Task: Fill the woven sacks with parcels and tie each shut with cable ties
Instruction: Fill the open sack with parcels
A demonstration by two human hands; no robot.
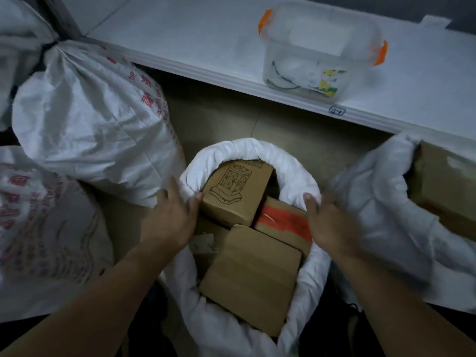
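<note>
You are bracketing the floor-standing open sack [247, 150] of parcels [251, 276] with left hand [171, 219] and right hand [328, 222], both open-fingered; unroll its rim evenly before gathering

Single head view, wide-angle, looking steeply down, close over open sack [247, 150] on floor.
</note>
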